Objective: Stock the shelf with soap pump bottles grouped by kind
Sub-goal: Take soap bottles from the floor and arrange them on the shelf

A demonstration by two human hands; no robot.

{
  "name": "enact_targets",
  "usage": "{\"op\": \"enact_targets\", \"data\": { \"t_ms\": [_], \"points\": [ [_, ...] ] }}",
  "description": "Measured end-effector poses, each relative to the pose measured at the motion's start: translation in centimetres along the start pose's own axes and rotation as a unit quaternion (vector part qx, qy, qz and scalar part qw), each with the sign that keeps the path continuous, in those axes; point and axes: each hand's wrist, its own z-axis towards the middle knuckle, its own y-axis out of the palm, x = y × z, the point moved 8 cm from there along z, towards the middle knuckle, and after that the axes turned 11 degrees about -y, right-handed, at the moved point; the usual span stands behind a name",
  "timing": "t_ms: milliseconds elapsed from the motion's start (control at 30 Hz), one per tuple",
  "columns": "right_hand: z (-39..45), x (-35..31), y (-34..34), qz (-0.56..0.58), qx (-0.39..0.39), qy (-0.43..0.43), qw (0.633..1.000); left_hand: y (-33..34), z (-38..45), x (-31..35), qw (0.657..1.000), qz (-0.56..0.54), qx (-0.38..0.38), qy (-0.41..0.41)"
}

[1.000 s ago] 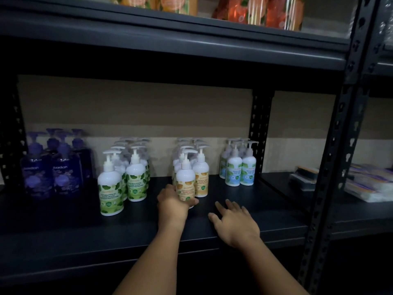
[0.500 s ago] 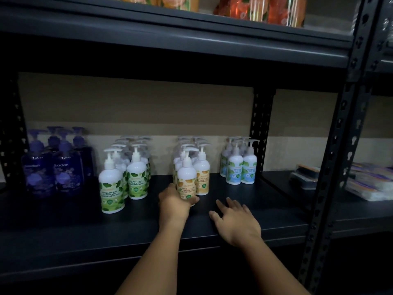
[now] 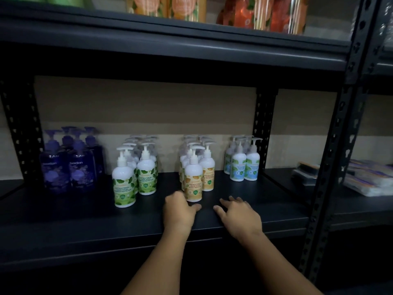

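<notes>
- Where the dark shelf (image 3: 63,228) runs across the head view, four groups of soap pump bottles are seen standing upright on it, each group apart from the next.
- At the far left, the purple bottles (image 3: 70,167) are gathered near the rear post.
- Next to them, the green-labelled bottles (image 3: 136,173) are set in rows, one standing forward of the others.
- In the middle, the orange-labelled bottles (image 3: 197,173) are grouped, the front orange-labelled bottle (image 3: 193,179) being nearest the shelf edge.
- At the right, the blue-labelled bottles (image 3: 244,162) are placed just beside the upright post (image 3: 263,128).
- The left hand (image 3: 180,211) is held just in front of the base of the front orange-labelled bottle, fingers loosely curled and nothing gripped; whether the bottle is touched cannot be told.
- The right hand (image 3: 240,216) is laid on the shelf with fingers spread, nothing held.
- On the shelf above, orange bottles (image 3: 261,11) are partly seen.
- In the bay to the right, flat packs (image 3: 370,179) are stacked.
</notes>
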Motion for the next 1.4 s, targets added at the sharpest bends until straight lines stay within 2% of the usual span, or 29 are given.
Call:
{"op": "enact_targets", "data": {
  "t_ms": [133,233,333,400,500,600,733,800,900,1033,1200,1300,1400],
  "points": [
    [-2.9,-2.3,-0.6,0.012,0.088,-0.025,0.996,-2.1,-4.7,0.0,0.987,0.108,-0.004,0.122],
    [-5.3,-4.6,-0.4,0.053,0.121,-0.038,0.99,-4.9,-7.1,-1.2,0.983,0.062,0.001,0.17],
    [-7.8,-5.9,-0.6,0.151,0.175,-0.004,0.973,-8.3,-9.5,-3.2,0.98,-0.003,0.024,0.196],
    [-10.0,-7.5,0.3,0.229,0.189,0.008,0.955,-10.6,-11.4,-6.1,0.981,-0.037,0.039,0.184],
    [-13.1,-10.8,4.1,0.32,0.149,0.004,0.936,-11.3,-13.4,-13.5,0.993,-0.047,0.006,0.106],
    [-15.6,-14.0,10.4,0.381,0.053,0.002,0.923,-9.9,-14.7,-21.7,0.998,-0.029,-0.042,0.022],
    [-18.9,-16.8,19.3,0.429,-0.071,0.024,0.9,-9.3,-16.0,-32.3,0.995,0.01,-0.051,-0.086],
    [-20.5,-17.6,23.4,0.423,-0.128,0.03,0.897,-9.3,-16.9,-37.0,0.988,0.029,-0.066,-0.138],
    [-22.7,-18.0,29.1,0.384,-0.2,0.036,0.901,-8.7,-18.7,-41.8,0.977,0.072,-0.099,-0.173],
    [-25.0,-18.4,34.6,0.308,-0.294,0.018,0.904,-5.5,-20.9,-45.3,0.965,0.1,-0.182,-0.161],
    [-26.5,-18.7,38.6,0.265,-0.336,-0.014,0.904,-2.5,-22.0,-50.1,0.96,0.084,-0.192,-0.187],
    [-27.5,-19.1,40.2,0.257,-0.333,-0.034,0.907,-1.0,-22.4,-51.9,0.958,0.066,-0.189,-0.208],
    [-27.7,-18.8,41.5,0.288,-0.291,-0.027,0.912,-0.4,-22.7,-52.6,0.969,0.034,-0.144,-0.197]
  ]
}}
